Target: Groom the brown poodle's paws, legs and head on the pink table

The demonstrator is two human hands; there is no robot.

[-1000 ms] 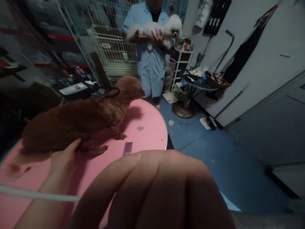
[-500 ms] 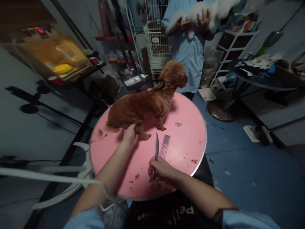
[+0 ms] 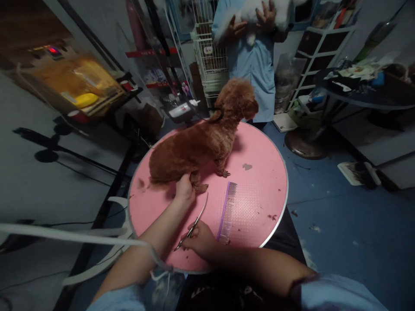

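Observation:
A brown curly-haired dog (image 3: pixel 191 149) stands on a round pink grooming table (image 3: pixel 259 203), its head turned to the right. A dark loop rests around its neck. My left hand (image 3: pixel 185 188) is closed around the dog's hind leg, just above the paw. Nearer to me, my right hand (image 3: pixel 201 239) grips curved scissors (image 3: pixel 198 219) by the handles, with the blades pointing up toward the hind paw but apart from it. To the right of that hand lies a purple-backed comb (image 3: pixel 227 211) on the table.
Beyond the table stands a person (image 3: pixel 251 69) in a blue smock holding a white animal. A white cable (image 3: pixel 81 235) crosses the lower left. A dark round table (image 3: pixel 359 90) with clutter is at right, a yellow-lit glass box (image 3: pixel 87 82) at left. Hair tufts (image 3: pixel 272 217) dot the tabletop.
My right hand has moved left, and the scissors have turned from upright to a slant with the tip near the hind paw. The comb is now fully uncovered. My left hand keeps its hold.

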